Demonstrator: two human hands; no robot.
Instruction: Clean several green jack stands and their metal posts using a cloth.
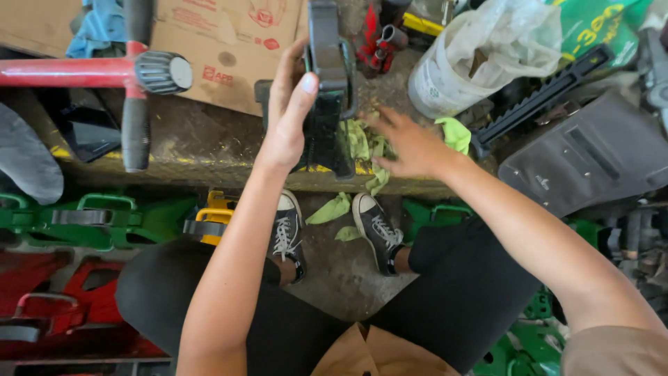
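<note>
The left hand (291,115) stands upright with its palm and thumb pressed against the side of a dark metal clamp-like tool (327,90), gripping it and keeping it upright on the grimy workbench edge (202,150) directly ahead of the knees. The right hand (410,146) lies just to the right of the tool's base, fingers spread flat and loose, holding nothing; its fingertips rest on or just over the crumpled green rags (362,143) that lie between the two hands and trail off the bench edge toward the black sneakers (376,230) below. From this it looks like a wiping or cleaning step, with the tool steadied by one hand while the other goes for a cloth. As a judgement, the next move calls for the right hand to close on a rag without dragging the pile off the edge, while the left keeps the top-heavy tool from tipping. Beyond the right hand stands a white bucket lined with a plastic bag (480,59); to the left of the left hand lies a red bar with a black ribbed knob (160,72), over flattened cardboard (229,49). Green and red metal frames (97,216) sit low beside the legs.
</note>
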